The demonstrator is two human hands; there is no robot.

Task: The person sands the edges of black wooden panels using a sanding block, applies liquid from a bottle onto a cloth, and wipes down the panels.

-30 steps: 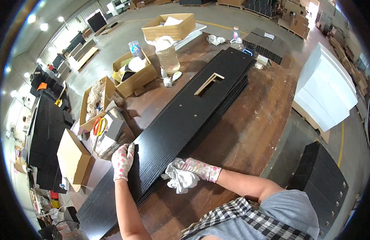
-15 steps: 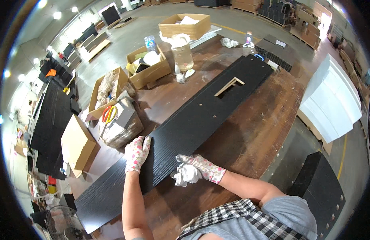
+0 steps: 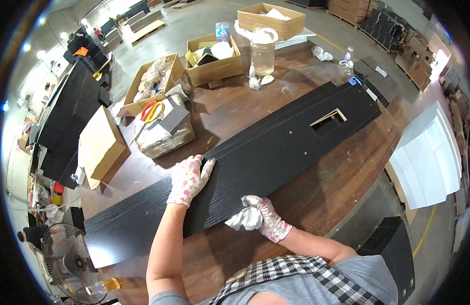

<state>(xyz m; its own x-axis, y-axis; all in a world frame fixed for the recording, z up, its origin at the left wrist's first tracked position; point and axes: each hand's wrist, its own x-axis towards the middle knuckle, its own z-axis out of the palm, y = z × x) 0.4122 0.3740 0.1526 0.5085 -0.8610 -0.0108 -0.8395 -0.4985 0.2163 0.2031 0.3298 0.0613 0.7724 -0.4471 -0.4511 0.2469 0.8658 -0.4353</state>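
A long black wood-grain board [image 3: 245, 157] lies slantwise across the brown table, with small holes and a rectangular cutout toward its far right end. Beneath it, along the far side, shows the edge of another black board. My left hand [image 3: 188, 182], in a white glove with pink dots, rests on the far edge, fingers stretched out and thumb apart on the surface. At the near edge, my right hand [image 3: 269, 218], gloved alike, is closed around a crumpled white cloth [image 3: 246, 219]. The cloth is against the board's edge; part of it is hidden by the fingers.
Beyond the board stand a wrapped bundle [image 3: 166, 134] with red and yellow-handled scissors [image 3: 152, 112], open cardboard boxes [image 3: 214, 73] and a jar of liquid [image 3: 263, 53]. A fan [image 3: 75, 262] and a bottle [image 3: 104, 286] are lower left. White panels [image 3: 428, 157] are stacked at right.
The whole view has shifted, and the bottle at lower left has come into sight. My right hand has moved left along the near edge with the cloth. My left hand stays on the far edge.
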